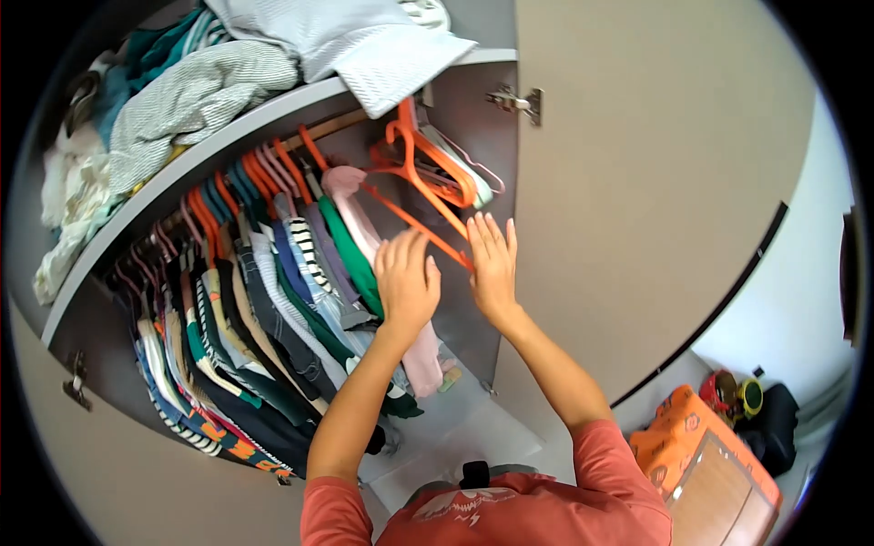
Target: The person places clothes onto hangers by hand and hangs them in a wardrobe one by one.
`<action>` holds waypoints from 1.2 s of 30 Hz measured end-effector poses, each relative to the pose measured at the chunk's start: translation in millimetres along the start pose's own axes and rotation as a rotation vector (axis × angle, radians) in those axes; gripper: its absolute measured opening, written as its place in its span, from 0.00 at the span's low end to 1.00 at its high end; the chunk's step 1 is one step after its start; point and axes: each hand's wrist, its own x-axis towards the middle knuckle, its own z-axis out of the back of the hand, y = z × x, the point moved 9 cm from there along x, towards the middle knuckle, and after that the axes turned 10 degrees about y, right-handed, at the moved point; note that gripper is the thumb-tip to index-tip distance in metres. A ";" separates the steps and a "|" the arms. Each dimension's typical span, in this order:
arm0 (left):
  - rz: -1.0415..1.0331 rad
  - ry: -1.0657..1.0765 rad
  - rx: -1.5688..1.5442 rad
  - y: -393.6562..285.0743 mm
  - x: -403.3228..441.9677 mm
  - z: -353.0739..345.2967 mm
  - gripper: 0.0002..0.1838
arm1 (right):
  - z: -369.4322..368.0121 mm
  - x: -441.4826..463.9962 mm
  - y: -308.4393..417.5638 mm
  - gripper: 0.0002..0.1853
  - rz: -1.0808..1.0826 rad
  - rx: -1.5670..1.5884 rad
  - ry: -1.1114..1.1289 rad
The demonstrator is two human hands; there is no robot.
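An orange hanger (421, 187) hangs tilted in front of me, a pink garment (422, 362) draped over its left shoulder and falling behind my left hand. My left hand (408, 280) is raised in front of that garment, fingers upward and thumb apart; the fingertips are blurred, and contact with the cloth is unclear. At the lower right corner of the hanger is my right hand (492, 262), its fingers stretched out and its thumb side against the orange bar. A green garment (350, 250) hangs just left of the pink one.
Many clothes (273, 300) on hangers fill the rail at left. Spare hangers (460, 173) cluster at the right wall. Folded clothes (205, 91) overhang the upper shelf (209, 146). An open wardrobe door (665, 182) stands at right, near an orange box (683, 428).
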 end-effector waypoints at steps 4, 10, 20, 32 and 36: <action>0.068 0.024 -0.037 -5.7 -3.4 -9.3 0.34 | 41.4 -73.8 12.5 0.34 -0.081 -0.047 0.010; 0.005 0.091 -0.371 -56.7 -20.8 -32.6 0.46 | 111.5 -195.5 37.9 0.27 -0.185 -0.259 0.051; -0.056 0.375 -0.892 -245.5 -119.8 -65.0 0.37 | 248.9 -347.4 58.8 0.27 -0.566 -0.547 0.221; -0.431 0.733 -1.171 -543.9 -302.6 -37.1 0.36 | 428.3 -517.7 67.1 0.19 -1.047 -0.707 0.052; -0.615 0.841 -1.300 -621.1 -366.7 -6.5 0.36 | 482.7 -594.6 78.9 0.17 -1.311 -0.644 -0.030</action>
